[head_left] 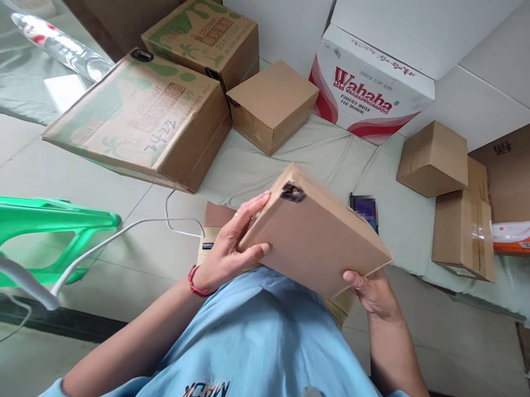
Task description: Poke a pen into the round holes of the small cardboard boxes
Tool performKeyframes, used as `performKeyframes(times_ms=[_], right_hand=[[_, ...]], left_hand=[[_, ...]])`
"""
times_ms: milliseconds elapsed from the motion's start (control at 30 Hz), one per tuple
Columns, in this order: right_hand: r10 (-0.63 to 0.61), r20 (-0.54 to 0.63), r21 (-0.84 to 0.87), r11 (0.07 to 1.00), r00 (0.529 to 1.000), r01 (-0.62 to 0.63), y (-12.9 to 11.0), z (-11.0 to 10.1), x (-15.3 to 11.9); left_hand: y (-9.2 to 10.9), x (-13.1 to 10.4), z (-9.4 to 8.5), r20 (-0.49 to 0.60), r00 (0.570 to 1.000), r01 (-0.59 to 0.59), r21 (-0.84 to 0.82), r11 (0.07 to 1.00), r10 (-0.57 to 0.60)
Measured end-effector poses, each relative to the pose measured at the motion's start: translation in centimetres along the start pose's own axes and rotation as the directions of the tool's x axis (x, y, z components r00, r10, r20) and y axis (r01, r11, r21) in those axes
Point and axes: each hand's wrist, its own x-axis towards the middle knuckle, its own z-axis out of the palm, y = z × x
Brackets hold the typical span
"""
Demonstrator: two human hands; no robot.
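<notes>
A plain brown cardboard box (310,237) is held tilted in front of my body, with a dark patch of tape or damage at its upper corner. My left hand (238,237) grips its left end, thumb on the broad face and fingers along the side. At the lower right corner my right hand (374,290) holds it too, the thumb over the edge and the other fingers mostly hidden behind. Beyond the held box, a similar small cardboard box (274,107) rests on the pale green sheet (324,143).
Printed coconut cartons (143,122) stand at the left back. A Wahaha water carton (368,88) leans by the wall. Stacked brown boxes (434,159) stand right, beside an orange-and-white package (519,237). A green stool (51,231) and a white cable (130,228) are left. A phone (366,211) lies behind the box.
</notes>
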Motion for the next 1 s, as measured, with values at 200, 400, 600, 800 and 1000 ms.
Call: performKeyframes(times_ms=[200, 400, 600, 800, 1000], right_hand=[[0.104, -0.353, 0.146, 0.988, 0.930, -0.056, 0.1, -3.3, -0.8], [0.174, -0.633, 0.401, 0.907, 0.754, 0.127, -1.1, -8.9, -0.7], [0.407, -0.658, 0.611, 0.780, 0.633, 0.133, 0.1, -14.0, 0.2], [0.398, -0.750, 0.480, 0.877, 0.529, 0.022, 1.6, -14.2, 1.3], [0.035, -0.875, 0.129, 0.978, 0.482, 0.164, 2.4, -8.1, 1.1]], left_hand=[[1.2, 1.3, 2.3, 0.222, 0.968, -0.091, -0.124, 0.988, 0.116], [0.8, 2.0, 2.7, 0.064, 0.998, 0.027, -0.312, 0.950, -0.007], [0.1, 1.8, 0.5, -0.199, 0.963, 0.139, -0.224, 0.965, -0.184], [-1.1, 1.8, -1.1, -0.351, 0.908, 0.202, -0.117, 0.972, -0.231], [-1.9, 3.8, -1.9, -0.418, 0.899, 0.146, 0.002, 0.989, -0.132]])
